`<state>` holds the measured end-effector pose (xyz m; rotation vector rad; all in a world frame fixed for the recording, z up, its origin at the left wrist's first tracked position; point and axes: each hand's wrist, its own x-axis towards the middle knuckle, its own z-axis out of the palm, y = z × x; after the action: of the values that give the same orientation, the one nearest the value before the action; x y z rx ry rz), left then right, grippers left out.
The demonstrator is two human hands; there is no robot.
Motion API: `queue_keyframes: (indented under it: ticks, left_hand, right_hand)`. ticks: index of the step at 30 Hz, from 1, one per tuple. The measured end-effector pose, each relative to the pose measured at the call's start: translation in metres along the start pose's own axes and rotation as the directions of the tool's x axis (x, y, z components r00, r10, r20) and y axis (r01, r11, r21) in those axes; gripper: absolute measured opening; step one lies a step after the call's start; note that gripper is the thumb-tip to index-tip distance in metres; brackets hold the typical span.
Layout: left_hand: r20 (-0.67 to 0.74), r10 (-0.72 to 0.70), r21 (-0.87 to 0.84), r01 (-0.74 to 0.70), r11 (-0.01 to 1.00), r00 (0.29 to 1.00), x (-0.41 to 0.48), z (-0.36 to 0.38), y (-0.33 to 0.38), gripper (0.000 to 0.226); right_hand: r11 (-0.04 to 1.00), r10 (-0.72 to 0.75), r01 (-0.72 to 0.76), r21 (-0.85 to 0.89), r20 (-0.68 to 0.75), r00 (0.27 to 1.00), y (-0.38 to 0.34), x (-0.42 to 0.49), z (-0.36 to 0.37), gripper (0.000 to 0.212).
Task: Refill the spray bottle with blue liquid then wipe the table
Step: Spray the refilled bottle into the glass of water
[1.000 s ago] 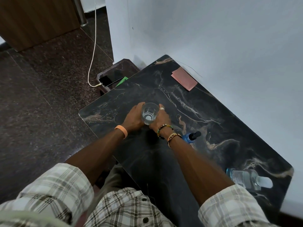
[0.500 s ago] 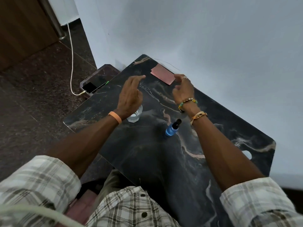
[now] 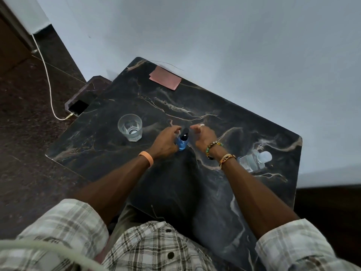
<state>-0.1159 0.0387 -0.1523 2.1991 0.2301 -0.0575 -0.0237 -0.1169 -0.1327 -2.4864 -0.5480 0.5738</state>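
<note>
Both hands have come back from the far end of the tabletop (image 3: 172, 182), where they hung near the pink cloth half a second ago. They now flank the spray bottle (image 3: 182, 143) at centre frame. The glass, then under the left palm, stands uncovered.

Nearest, plaid sleeves fill the bottom of the frame and bare forearms reach upward. The left hand (image 3: 166, 140) lies against the bottle's left side with its fingers curled; I cannot tell whether the grip has closed. The right hand (image 3: 205, 136) holds nothing, its fingers loosely bent just beside the black spray head, with a gap showing.

The bottle is small, probably light plastic, and easy to tip. I would steady the blue body with one hand and twist the black head with the other.

Left of it stands the glass (image 3: 130, 127). A clear capped bottle (image 3: 254, 160) sits at the right of the frame, and the cloth (image 3: 165, 78) lies at the far edge.

The surface is dark, glossy and pale-veined, so probably hard and slick. Beyond it is a pale wall. At upper left a phone (image 3: 78, 107) rests on a lower side table, its white cable trailing over the speckled floor.
</note>
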Motion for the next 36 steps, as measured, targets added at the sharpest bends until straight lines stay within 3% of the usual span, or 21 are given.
queue_keyframes:
  ticks: [4,8,14,19,23,27,31,36]
  left_hand:
    - [-0.008,-0.025,0.002,0.025,1.000,1.000,-0.004,0.011,0.004,0.031]
    - [-0.092,0.007,0.043,-0.003,0.999,0.996,-0.005,0.018,0.006,0.023]
    - [-0.193,-0.053,-0.012,0.052,0.999,0.980,-0.011,0.019,-0.005,0.038]
    - [-0.188,-0.095,-0.340,0.026,0.940,0.977,-0.011,-0.016,0.001,0.051]
    - [-0.189,-0.102,-0.267,0.049,0.962,0.977,-0.004,-0.054,0.002,0.046]
    - [-0.145,-0.088,-0.400,0.023,0.916,0.985,-0.006,-0.085,0.002,0.052]
    - [-0.203,-0.030,-0.312,-0.036,0.949,0.979,-0.012,-0.112,0.000,0.048]
    - [-0.339,-0.080,-0.220,0.004,0.976,0.937,-0.025,-0.133,-0.016,0.053]
  right_hand:
    - [0.999,-0.028,0.027,0.019,0.055,0.998,0.002,-0.014,0.020,0.046]
    - [0.993,0.031,-0.032,0.113,0.011,0.999,-0.001,-0.020,0.031,0.047]
    - [0.981,-0.005,-0.001,0.193,0.031,0.999,-0.006,-0.026,0.038,0.043]
    - [0.941,-0.059,0.060,0.332,-0.014,0.998,-0.029,-0.018,0.033,0.041]
    - [0.922,-0.185,0.181,0.343,-0.019,0.982,-0.053,-0.008,0.024,0.055]
    - [0.897,-0.280,0.278,0.342,-0.045,0.959,-0.079,0.002,0.022,0.049]
    - [0.860,-0.285,0.294,0.417,-0.085,0.955,-0.102,0.007,0.027,0.046]
    - [0.866,-0.280,0.319,0.386,-0.155,0.947,-0.125,0.010,0.036,0.054]
